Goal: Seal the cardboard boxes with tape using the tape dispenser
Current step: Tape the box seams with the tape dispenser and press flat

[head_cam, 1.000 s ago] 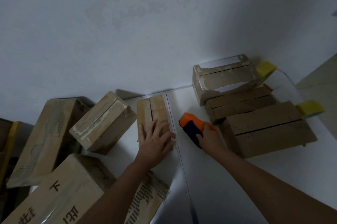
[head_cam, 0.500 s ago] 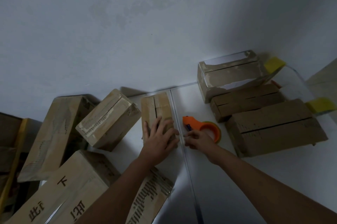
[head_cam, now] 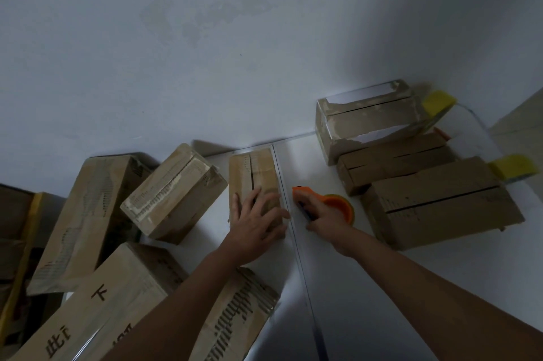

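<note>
A small cardboard box [head_cam: 255, 172] stands in the middle of the white table, its top flaps meeting at a dark seam. My left hand [head_cam: 255, 221] lies flat on its near end, fingers spread. Just right of it, the orange tape dispenser [head_cam: 329, 204] with its roll of tape rests on the table. My right hand [head_cam: 321, 215] is wrapped around its handle. Three more boxes sit at the right: a torn white-patched one [head_cam: 367, 122], a narrow one [head_cam: 393, 164] and a long one [head_cam: 440, 205].
Several larger boxes crowd the left side, among them a tilted one [head_cam: 173, 193], a long one [head_cam: 88, 216] and a printed one [head_cam: 117, 302] near me. Yellow sponges [head_cam: 439, 100] lie at the far right. A seam [head_cam: 296, 243] splits the white table [head_cam: 382, 287].
The dispenser has been turned so its roll now faces up and it lies on the table. My right hand has shifted along its handle. My left hand has stayed on the small box.
</note>
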